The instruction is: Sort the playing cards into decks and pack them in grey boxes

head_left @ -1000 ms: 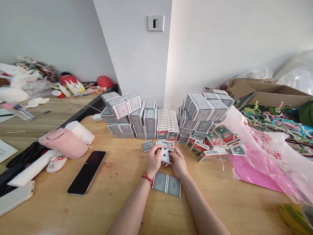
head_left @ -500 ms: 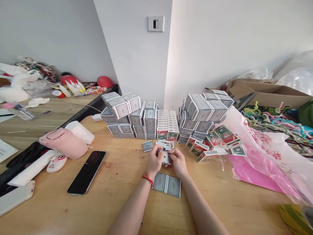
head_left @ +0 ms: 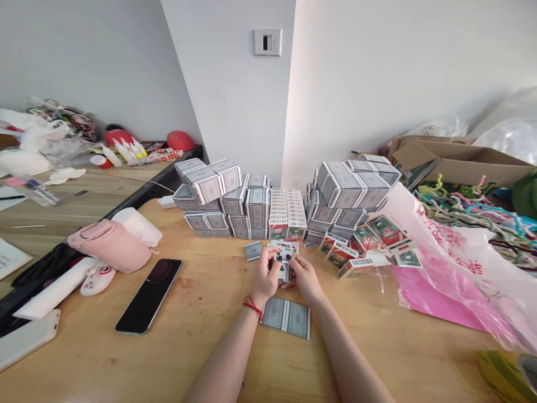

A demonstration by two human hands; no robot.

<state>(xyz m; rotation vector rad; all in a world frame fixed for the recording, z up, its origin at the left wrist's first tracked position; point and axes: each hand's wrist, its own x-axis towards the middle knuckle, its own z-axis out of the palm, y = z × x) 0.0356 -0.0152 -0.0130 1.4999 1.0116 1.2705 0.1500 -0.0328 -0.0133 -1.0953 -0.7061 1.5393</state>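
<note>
I have both hands closed in a narrow pinch at the middle of the wooden table (head_left: 197, 358). The left hand (head_left: 266, 274), with a red string bracelet (head_left: 253, 305) at its wrist, and the right hand (head_left: 305, 274) share one small stack of playing cards (head_left: 285, 273), face up, black clubs showing between the thumbs. Just beyond the grip lie more face-up cards (head_left: 291, 247); just left of those, a patterned card back (head_left: 253, 251). On the near side of the grip, two face-down cards (head_left: 297, 320) sit side by side.

Straight out past my fingers run two rows of tuck boxes (head_left: 278, 208), packed front to back, a red face leading one and a green face the other. Bare card blocks rise on both flanks, a left pile (head_left: 257, 204) and a taller-looking right pile (head_left: 344, 190). Right of the grip, loose red and green card boxes (head_left: 386, 230) lie scattered, some against a pink-and-clear plastic bag (head_left: 457, 263). Farther out that way stands an open cardboard box (head_left: 482, 168); something dark seems to lie at its left end, too shadowed for me to name. Well left of the grip are a smartphone (head_left: 149, 296) and a pink cup (head_left: 111, 246), its inside hidden from me.
</note>
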